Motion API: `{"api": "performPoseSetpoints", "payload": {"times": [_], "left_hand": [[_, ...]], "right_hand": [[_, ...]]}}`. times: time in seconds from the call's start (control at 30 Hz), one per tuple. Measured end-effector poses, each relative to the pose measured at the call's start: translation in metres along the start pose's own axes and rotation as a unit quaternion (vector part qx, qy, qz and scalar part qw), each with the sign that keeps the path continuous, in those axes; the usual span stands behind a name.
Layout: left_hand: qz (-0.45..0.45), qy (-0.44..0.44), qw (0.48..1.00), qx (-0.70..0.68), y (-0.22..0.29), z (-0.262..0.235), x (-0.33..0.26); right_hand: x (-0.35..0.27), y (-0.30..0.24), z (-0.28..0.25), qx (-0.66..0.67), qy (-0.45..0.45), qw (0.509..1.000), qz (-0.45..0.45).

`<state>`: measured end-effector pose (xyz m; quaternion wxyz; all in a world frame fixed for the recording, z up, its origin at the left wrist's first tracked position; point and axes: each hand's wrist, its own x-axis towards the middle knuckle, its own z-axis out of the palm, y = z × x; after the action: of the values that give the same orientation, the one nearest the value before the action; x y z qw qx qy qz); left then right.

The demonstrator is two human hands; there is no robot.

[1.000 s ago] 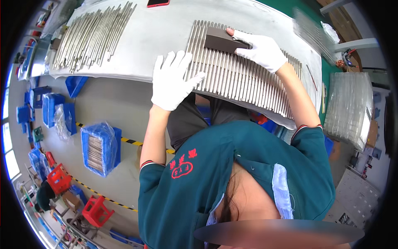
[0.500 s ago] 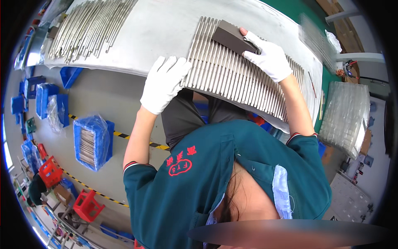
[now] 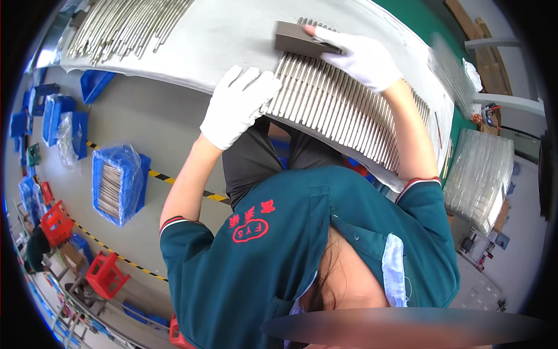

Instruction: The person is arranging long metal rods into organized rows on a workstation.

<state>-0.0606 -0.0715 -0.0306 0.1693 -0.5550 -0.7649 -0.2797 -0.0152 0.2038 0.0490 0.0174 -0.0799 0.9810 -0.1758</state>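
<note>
A row of slim metal rods [image 3: 334, 104] lies side by side on the white-covered table [image 3: 226, 35] in front of me. My right hand [image 3: 367, 61], in a white glove with a bare thumb tip, grips a grey-brown rectangular block [image 3: 297, 39]. The block lies across the far part of the row and reaches past its left end. At the left end of the rods rests my left hand [image 3: 239, 107], also gloved, its fingers stretched out and touching the outermost rods.
Another batch of rods [image 3: 125, 26] lies at the table's far left. A blue bin [image 3: 119, 183] lined with plastic and filled with rods stands on the floor at left, near red stools [image 3: 107, 274]. Clear plastic trays [image 3: 479, 180] are stacked at right.
The block has moved left and slightly away from me with my right hand, and now juts past the row's left end. My left hand stays at that end.
</note>
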Motion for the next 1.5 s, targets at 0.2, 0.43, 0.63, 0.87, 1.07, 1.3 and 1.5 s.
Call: {"api": "performPoseSetpoints", "payload": {"times": [0.2,0.43,0.63,0.87,1.07,1.3,1.5], "left_hand": [[0.015,0.018,1.000,0.006,0.000,0.002,0.005],[0.014,0.019,1.000,-0.004,0.001,0.001,0.003],[0.027,0.020,0.999,0.025,-0.001,0.004,0.002],[0.016,-0.062,0.998,0.027,-0.008,-0.003,-0.007],[0.003,-0.085,0.995,0.058,-0.008,0.006,0.006],[-0.053,-0.098,0.970,0.216,0.010,0.029,0.019],[-0.059,-0.117,0.965,0.228,0.006,0.032,0.021]], "right_hand": [[0.004,-0.004,0.000,-0.015,0.017,0.999,0.037],[-0.011,0.023,-0.001,0.021,0.025,0.999,0.009],[0.006,0.004,0.013,-0.005,0.068,0.998,0.003],[-0.082,0.032,-0.018,0.057,0.084,0.987,0.129],[-0.159,0.084,-0.004,0.020,0.293,0.952,0.092],[-0.204,0.083,0.026,0.096,0.227,0.943,0.223],[-0.194,0.069,0.028,0.107,0.233,0.938,0.232]]}}
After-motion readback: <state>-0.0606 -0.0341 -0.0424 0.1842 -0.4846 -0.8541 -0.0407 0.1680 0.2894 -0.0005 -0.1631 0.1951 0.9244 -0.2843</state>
